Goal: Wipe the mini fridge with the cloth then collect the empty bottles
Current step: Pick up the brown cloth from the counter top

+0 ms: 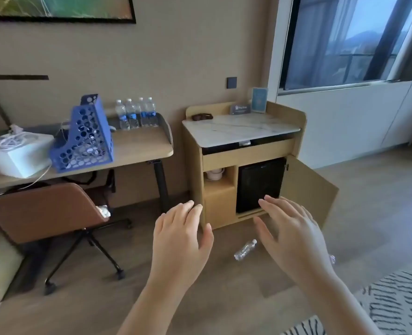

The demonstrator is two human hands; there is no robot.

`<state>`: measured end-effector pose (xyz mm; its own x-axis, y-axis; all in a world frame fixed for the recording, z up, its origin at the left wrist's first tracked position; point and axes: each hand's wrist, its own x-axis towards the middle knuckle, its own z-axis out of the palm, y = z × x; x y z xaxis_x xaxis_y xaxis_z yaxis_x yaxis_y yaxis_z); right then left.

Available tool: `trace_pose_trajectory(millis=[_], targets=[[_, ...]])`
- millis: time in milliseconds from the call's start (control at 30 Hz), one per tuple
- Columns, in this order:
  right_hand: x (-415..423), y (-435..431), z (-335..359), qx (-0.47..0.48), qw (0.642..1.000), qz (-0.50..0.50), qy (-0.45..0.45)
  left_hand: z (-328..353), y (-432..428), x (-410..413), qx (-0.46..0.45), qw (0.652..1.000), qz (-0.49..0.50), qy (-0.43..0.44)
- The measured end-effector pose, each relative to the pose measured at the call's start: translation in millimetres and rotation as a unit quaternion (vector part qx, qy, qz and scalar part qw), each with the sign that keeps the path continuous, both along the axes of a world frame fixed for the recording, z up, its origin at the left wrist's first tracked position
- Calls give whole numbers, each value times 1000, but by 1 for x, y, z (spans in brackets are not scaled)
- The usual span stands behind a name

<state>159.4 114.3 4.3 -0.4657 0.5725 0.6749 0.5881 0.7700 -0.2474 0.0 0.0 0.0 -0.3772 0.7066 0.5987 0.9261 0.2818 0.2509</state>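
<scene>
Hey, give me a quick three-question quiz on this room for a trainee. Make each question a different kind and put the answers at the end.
1. True or false: the cabinet door in front of the mini fridge stands open.
2. Multiple choice: the clear bottle between the hands is A) held in a hand, B) lying on the floor, C) inside the mini fridge.
3. Fill in the blank: the left hand and the right hand both hold ____.

Key: 1 true; 2 B; 3 nothing.
</scene>
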Motion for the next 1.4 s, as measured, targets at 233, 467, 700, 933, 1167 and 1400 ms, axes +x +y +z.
trace_pose_trajectory(millis=[233,467,700,933,1167,1400], targets=[[17,130,-14,-25,999,-38,13,-18,126,-13,0,998,35,-60],[10,200,-31,-35,998,-39,24,-29,181,-21,-15,998,35,-54],[-16,262,-57,-68,995,-68,-13,-56,242,-64,-40,994,36,-91],[-104,338,-60,-60,994,-74,-43,-71,324,-143,-50,991,20,-122],[-238,413,-46,-54,996,-49,-58,-66,400,-256,-46,989,27,-137],[-314,478,-59,-71,994,-41,-68,-86,466,-324,-82,982,47,-163]])
